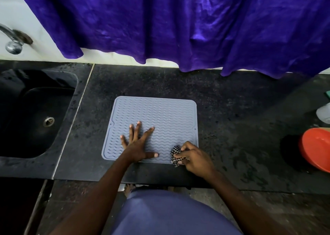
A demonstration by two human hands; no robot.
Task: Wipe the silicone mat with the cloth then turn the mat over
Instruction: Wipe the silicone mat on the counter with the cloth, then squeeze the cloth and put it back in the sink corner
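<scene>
Cloth (174, 153) on mat (160, 113) between sink (35, 138) and bowl (316, 150)

We find open counter (232, 118) round the mat (166, 113) from 12 to 3 o'clock. Sink (35, 136) at 9, bowl (316, 149) far out at 3, curtain (178, 29) hanging at 12.

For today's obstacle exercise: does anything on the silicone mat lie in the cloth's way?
Only the left hand, flat on the near left of the mat, beside the checked cloth held in the right hand.
</scene>
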